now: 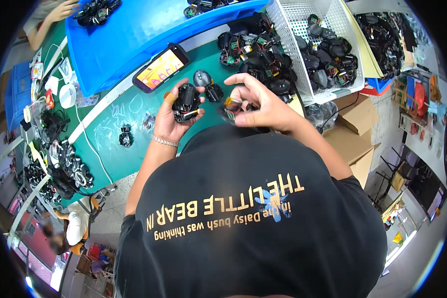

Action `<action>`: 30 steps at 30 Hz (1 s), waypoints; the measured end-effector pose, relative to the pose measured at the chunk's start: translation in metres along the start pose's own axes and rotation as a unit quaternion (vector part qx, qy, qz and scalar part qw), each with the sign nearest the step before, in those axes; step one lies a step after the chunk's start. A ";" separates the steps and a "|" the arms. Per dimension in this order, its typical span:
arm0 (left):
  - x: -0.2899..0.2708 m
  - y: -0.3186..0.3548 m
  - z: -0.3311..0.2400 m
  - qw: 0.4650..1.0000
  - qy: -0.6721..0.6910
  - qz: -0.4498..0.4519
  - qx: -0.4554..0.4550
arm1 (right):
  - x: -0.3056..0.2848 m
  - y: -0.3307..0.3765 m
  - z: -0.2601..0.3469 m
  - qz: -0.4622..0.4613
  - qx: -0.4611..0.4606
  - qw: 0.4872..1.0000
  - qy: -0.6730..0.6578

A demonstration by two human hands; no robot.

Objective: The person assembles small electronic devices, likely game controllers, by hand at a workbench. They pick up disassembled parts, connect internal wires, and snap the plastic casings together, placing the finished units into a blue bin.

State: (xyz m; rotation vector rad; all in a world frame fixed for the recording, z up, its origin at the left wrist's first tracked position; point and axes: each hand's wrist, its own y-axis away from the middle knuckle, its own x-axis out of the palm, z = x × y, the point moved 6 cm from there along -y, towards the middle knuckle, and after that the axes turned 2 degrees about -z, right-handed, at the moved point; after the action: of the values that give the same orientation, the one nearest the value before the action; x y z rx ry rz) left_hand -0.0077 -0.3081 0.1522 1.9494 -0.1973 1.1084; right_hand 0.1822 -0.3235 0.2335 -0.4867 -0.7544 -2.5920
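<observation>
My left hand (173, 115) is closed around a black rounded plastic casing (187, 99) with its open inner side up; a tan band wraps one finger. To its right, my right hand (263, 107) has thumb and fingers closed on a small black part with a green circuit board (230, 108) and a yellowish piece, partly smeared by motion. The two parts are apart. Just beyond and between my hands lie a smooth black shell (202, 78) and another black part (214, 93) on the green mat (129, 111).
A phone (161, 68) with a lit screen leans by a large blue tray (119, 54). Several black casings with boards (263, 54) are heaped at the far right, beside a white perforated basket (296, 59) of similar parts. Another person's hand (63, 10) is at the far left.
</observation>
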 end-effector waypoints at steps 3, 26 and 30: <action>0.002 0.000 -0.002 1.000 0.001 -0.004 0.002 | 0.004 0.004 0.022 -0.008 -0.071 0.990 0.122; 0.031 0.001 0.016 0.988 -0.143 0.058 -0.021 | -0.008 -0.020 0.008 0.006 -0.039 0.993 0.113; 0.036 0.004 0.025 0.974 -0.213 0.056 -0.051 | -0.009 -0.024 -0.006 0.007 -0.031 0.997 0.074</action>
State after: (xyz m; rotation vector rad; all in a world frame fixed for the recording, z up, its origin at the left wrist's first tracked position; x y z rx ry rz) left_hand 0.0269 -0.3196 0.1765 2.0812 -0.5906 0.7181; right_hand 0.1776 -0.3062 0.2144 -0.3127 -0.6192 -2.6102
